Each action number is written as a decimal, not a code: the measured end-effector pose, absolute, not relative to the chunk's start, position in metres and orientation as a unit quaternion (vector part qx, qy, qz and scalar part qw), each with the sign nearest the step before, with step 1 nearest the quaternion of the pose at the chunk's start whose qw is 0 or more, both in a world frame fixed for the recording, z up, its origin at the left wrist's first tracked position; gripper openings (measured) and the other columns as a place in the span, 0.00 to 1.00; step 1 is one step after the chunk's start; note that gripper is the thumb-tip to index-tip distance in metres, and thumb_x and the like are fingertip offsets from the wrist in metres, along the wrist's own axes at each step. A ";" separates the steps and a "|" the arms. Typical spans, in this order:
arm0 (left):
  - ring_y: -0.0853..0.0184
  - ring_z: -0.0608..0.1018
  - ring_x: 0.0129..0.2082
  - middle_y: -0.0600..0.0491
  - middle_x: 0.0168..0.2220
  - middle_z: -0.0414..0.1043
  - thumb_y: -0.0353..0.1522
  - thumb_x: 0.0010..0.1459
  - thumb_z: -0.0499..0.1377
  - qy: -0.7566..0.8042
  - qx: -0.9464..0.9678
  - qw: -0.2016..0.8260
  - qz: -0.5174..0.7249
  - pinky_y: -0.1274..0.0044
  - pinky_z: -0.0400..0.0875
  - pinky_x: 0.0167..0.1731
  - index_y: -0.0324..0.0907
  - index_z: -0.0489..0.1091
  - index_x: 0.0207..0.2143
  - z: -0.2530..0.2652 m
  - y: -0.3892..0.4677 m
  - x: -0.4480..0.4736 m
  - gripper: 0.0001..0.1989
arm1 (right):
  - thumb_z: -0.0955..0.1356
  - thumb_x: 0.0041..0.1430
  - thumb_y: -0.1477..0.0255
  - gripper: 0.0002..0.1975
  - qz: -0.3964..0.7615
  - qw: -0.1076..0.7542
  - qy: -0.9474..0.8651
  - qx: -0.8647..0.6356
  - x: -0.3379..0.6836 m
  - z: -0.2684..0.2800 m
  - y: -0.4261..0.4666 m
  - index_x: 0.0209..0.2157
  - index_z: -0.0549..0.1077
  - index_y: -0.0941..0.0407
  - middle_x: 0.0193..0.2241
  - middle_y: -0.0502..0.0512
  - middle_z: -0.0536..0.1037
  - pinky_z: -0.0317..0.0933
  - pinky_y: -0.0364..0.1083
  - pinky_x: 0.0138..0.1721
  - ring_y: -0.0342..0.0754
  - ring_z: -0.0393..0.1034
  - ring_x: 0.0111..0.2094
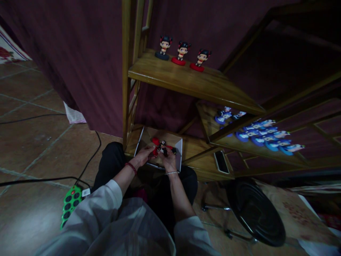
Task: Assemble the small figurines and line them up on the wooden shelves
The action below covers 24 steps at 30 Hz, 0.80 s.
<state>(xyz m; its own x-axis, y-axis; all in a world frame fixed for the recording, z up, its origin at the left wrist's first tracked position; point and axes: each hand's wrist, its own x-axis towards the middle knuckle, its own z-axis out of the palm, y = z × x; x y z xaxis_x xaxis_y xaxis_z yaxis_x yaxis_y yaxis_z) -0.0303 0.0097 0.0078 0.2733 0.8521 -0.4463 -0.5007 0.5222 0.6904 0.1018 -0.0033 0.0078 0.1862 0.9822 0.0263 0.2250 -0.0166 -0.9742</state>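
Figurines (162, 143) in red and black lie right at the partly curled fingertips of the left hand (144, 155) and right hand (169, 161); whether either grips one, I cannot tell. Around them stands a white box (179, 153) on the low shelf (195, 150), left of a phone (221, 161).

— What of the left hand (144, 156)?
— Reaching forward, fingers bent and turned in toward the right hand (168, 161).
— And that one?
— Just beside the left, thumb angled across toward it, fingers curled ahead. Too small and dark to tell how firmly closed, either of them.
— Arms?
— Left forearm (124, 182) bare behind its hand, slanting inward; right forearm (179, 195) bare too, leaning the opposite way. Elbows wider apart than the hands.
— Knees?
— Bent, one outside each hand.
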 end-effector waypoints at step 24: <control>0.74 0.72 0.19 0.52 0.21 0.72 0.37 0.46 0.63 0.405 0.216 0.774 0.437 0.82 0.65 0.20 0.35 0.70 0.26 0.022 0.005 -0.035 0.13 | 0.68 0.42 0.67 0.15 0.375 0.490 -0.531 -0.582 0.097 0.016 -0.006 0.35 0.71 0.57 0.30 0.53 0.75 0.62 0.48 0.38 0.47 0.68 0.32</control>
<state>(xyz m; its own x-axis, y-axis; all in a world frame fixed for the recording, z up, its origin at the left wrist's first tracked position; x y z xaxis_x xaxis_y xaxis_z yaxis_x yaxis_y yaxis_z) -0.0351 0.0047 0.0219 0.2903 0.8506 -0.4383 -0.5002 0.5254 0.6882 0.0969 -0.0057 0.0155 0.1565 0.9841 0.0838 0.2504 0.0426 -0.9672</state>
